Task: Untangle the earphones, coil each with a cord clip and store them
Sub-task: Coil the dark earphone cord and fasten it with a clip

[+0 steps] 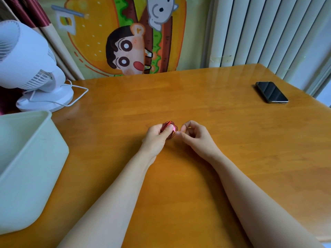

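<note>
L hand (pixel 155 135) grips red earphones (pixel 169 129), already coiled, mid desk (pixel 197 97). R hand (pixel 194 134) pinches at coil edge, prob. clipping. Left: store in bin (pixel 26 158) near left.

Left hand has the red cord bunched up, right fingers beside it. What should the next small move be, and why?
Likely the right hand fastens the red coil while the left hand grips it: the cord looks fully wound, and no loose tail shows.

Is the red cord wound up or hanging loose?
Wound up: the red cord sits as a small bundle of loops held in the left hand.
</note>
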A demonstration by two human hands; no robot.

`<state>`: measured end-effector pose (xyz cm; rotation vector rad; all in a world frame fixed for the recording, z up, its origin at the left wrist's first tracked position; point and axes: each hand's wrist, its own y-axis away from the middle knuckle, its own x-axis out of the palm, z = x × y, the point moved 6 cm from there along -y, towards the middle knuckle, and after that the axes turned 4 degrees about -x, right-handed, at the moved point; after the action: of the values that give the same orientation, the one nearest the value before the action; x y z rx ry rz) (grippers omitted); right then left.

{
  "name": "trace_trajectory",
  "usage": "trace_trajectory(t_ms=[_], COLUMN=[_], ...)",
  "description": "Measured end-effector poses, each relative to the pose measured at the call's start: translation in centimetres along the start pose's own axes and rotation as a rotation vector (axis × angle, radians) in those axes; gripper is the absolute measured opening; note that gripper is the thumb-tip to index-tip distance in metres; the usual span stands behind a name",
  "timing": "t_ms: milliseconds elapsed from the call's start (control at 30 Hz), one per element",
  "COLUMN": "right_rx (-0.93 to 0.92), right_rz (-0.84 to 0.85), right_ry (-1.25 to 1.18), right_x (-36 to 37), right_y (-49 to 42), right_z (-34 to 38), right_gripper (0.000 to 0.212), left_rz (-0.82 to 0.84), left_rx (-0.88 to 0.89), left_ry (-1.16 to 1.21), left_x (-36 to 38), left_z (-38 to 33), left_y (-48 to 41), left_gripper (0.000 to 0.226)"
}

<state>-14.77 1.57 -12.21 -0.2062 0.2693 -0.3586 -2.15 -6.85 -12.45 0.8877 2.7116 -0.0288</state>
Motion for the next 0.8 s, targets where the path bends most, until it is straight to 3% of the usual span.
trace_trajectory(t_ms=[167,367,433,600,800], right_rx=[-0.03,0.028,0.054,0.074,-0.012], right_rz=[-0.022,-0.176,-0.212,-0.225,-0.068], right_ry=[0.072,-0.241,-0.235,-0.001,0.474], right_x=[0.0,-1.9,-2.5,-3.4,-2.3], right_y=[0.4,1.7,1.6,0.2,-1.1], right_z=[0.3,1.4,1.8,3.2,4.9], right_gripper=[0.016,0.012,0.011,0.016,0.01], left_rz=[-0.016,0.05,0.119,0.273,0.329], left_rx=[0.034,0.013,0.03,0.085,0.125], left_ry=[-0.064,-0.079,-0.154,-0.326,-0.425], left_x=[-0.3,-1.0,-0.8,0.1,0.4], left_z=[-1.5,-2.3,-2.8,-4.1,-5.2], left_y=[0.4,1.1,1.7,2.8,4.0], left_gripper=[0.039,0.04,0.038,0.037,0.038])
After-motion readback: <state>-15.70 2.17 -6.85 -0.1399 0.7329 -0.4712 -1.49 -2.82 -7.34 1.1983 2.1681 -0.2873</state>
